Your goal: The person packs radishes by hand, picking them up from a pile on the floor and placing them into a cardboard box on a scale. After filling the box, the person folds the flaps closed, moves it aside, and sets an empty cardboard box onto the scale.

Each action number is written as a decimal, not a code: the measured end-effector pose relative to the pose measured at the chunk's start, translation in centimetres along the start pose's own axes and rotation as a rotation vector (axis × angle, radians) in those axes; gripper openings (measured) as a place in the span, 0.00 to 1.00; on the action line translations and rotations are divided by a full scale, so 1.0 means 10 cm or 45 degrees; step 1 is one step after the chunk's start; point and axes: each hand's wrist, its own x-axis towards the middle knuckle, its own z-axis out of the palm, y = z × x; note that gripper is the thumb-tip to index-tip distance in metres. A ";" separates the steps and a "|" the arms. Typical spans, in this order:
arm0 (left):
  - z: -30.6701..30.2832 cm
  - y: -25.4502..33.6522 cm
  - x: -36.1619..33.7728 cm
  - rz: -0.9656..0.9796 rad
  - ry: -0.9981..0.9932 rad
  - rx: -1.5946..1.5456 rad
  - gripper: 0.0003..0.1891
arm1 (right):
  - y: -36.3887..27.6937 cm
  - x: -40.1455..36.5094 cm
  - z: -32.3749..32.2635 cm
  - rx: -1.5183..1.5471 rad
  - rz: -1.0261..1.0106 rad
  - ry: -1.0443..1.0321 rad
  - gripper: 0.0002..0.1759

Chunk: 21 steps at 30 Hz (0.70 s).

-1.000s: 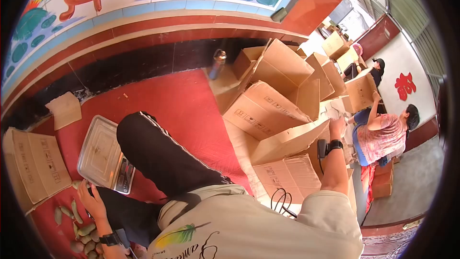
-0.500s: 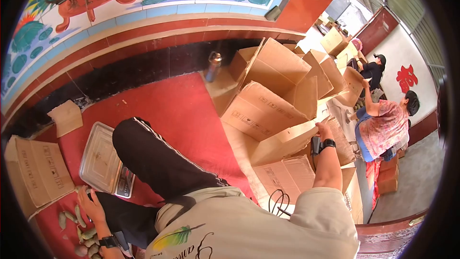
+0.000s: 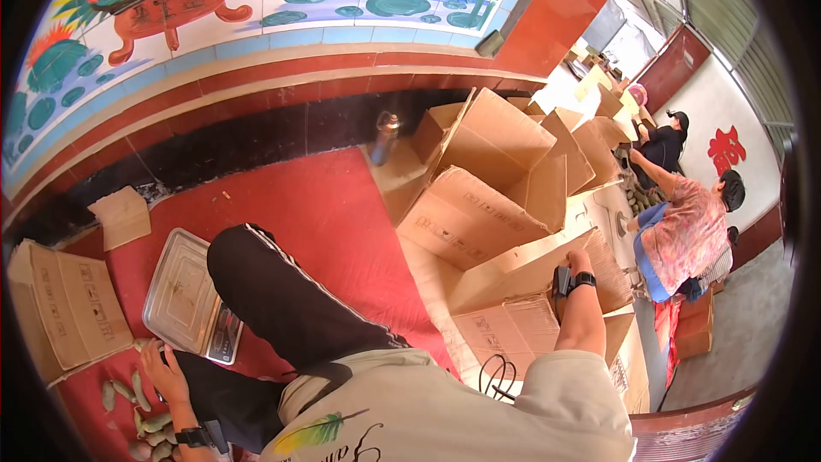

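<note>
My left hand (image 3: pixel 166 376) lies on my bent left knee, fingers reaching over the dark trouser cloth. Beside it are several greenish-brown, oblong vegetables (image 3: pixel 156 423) on the red mat and a lidded clear plastic tub (image 3: pixel 181 284). My right hand (image 3: pixel 580 262) is at an open cardboard box (image 3: pixel 509 325), against the inner side of a raised flap; its fingertips are hidden. Straps circle both my wrists, and a dark device (image 3: pixel 561 281) sits at the right one.
Large open cartons (image 3: pixel 479 214) stand ahead on the right. A thermos flask (image 3: pixel 385 139) is by the tiled wall. A small carton (image 3: pixel 73 308) stands at far left. Two co-workers, one in a pink patterned top (image 3: pixel 684 227), crouch at the right near a vegetable pile (image 3: pixel 641 199).
My right hand has moved down from the flap's upper edge to its inner face. The co-worker in pink has shifted, and the vegetable pile beside them shows more. My left hand stays on the knee.
</note>
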 end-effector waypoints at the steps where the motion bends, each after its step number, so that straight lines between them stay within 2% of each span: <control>1: 0.00 0.01 0.00 -0.008 0.006 -0.001 0.12 | 0.24 0.24 0.12 -0.158 -0.139 0.011 0.10; 6: -0.04 0.03 0.01 0.045 -0.003 0.045 0.11 | -0.38 -0.65 -0.44 -0.987 -0.116 0.087 0.10; 9: -0.05 0.04 0.01 0.025 -0.012 0.010 0.10 | -0.50 -0.90 -0.77 -1.125 -0.082 0.148 0.11; 11: -0.04 0.05 0.01 -0.001 -0.010 0.008 0.11 | -0.49 -0.97 -0.96 -0.968 0.207 0.276 0.17; 14: -0.04 0.08 0.01 -0.025 -0.004 0.004 0.11 | -0.81 -1.32 -1.32 -0.871 0.372 0.457 0.15; 15: -0.05 0.08 0.01 -0.022 0.002 0.006 0.12 | -0.75 -1.27 -1.39 -0.889 0.404 0.471 0.12; 18: -0.05 0.05 0.01 -0.037 -0.008 0.001 0.12 | -0.66 -1.19 -1.59 -0.928 0.331 0.744 0.07; 19: -0.05 0.06 0.01 -0.045 -0.003 0.000 0.12 | -0.69 -1.09 -1.67 -0.877 0.434 0.805 0.09; 21: -0.06 0.06 0.00 -0.040 0.013 -0.040 0.13 | -0.84 -1.00 -1.81 0.035 0.451 1.282 0.11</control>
